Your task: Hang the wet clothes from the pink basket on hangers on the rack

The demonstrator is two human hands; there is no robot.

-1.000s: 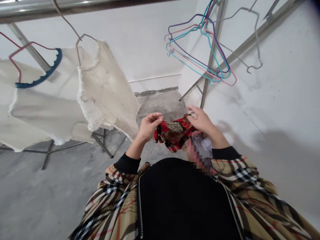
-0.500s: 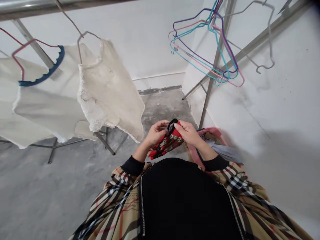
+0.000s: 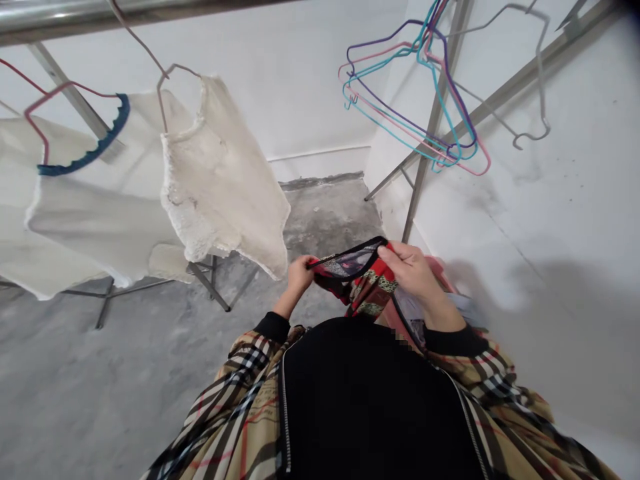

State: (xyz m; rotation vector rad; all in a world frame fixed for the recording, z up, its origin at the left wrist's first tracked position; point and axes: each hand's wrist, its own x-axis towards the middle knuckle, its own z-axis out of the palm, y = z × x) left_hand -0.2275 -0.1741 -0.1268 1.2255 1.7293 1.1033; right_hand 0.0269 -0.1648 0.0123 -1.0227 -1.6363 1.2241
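A red, black and cream patterned garment (image 3: 373,287) with a black edge band is stretched between my two hands in front of my body. My left hand (image 3: 300,277) pinches one end of the band. The band's other end is between the thumb and fingers of my right hand (image 3: 413,270). Between them the opening is spread, showing the greyish inside, while the lower cloth hangs in folds. Behind my right wrist, partly hidden, is a pink container (image 3: 440,268) with grey cloth (image 3: 463,307) in it.
Off-white garments, one plain (image 3: 235,173) and one with blue neck trim (image 3: 100,217), hang at left below a metal rail (image 3: 50,19). Several coloured wire hangers (image 3: 429,37) hang at upper right, beside a grey hanger (image 3: 541,60). Metal stand legs (image 3: 213,290) rest on the concrete floor (image 3: 135,387).
My hands have moved apart, the right one further to the right. The garment, bunched between them before, is now pulled open along its black band.
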